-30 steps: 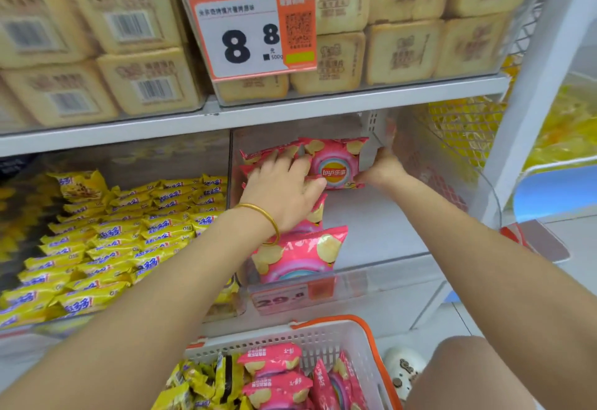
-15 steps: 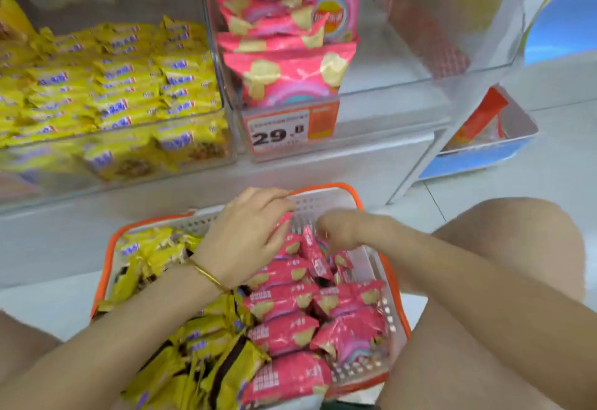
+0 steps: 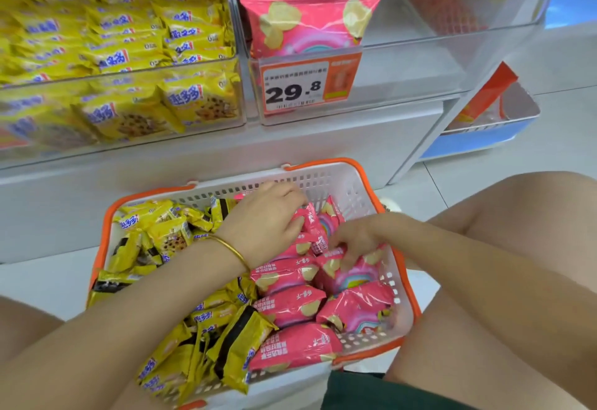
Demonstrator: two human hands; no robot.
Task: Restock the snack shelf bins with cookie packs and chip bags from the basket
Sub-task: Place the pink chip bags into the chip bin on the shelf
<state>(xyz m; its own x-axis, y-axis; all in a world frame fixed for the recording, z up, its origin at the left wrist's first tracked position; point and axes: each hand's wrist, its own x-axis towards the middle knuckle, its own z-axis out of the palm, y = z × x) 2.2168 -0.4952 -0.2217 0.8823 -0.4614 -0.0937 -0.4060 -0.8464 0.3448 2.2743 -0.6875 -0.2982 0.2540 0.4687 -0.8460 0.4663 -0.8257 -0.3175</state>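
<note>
Clear plastic shelf bins (image 3: 403,80) stood partly stocked; left hand (image 3: 265,225) and right hand (image 3: 352,241) each gripped pink foil chip bags (image 3: 358,275) in the white orange-rimmed basket (image 3: 323,180), beside yellow cookie packs (image 3: 161,238); much evidently remained.

Pale tiled floor (image 3: 555,138), white shelf plinth (image 3: 193,164), a blue-based display stand (image 3: 468,147) off right, bright even light.

The basket (image 3: 323,180) was moulded of matt white perforated plastic, trimmed with a smooth orange rim. The chip bags (image 3: 290,308) and cookie packs (image 3: 239,345) were wrapped in glossy, crinkled film. The bins (image 3: 420,63) were formed of clear, smooth plastic. A matt paper price label (image 3: 310,86) was held behind it. A polished gold-coloured metal bangle (image 3: 231,248) was worn.
</note>
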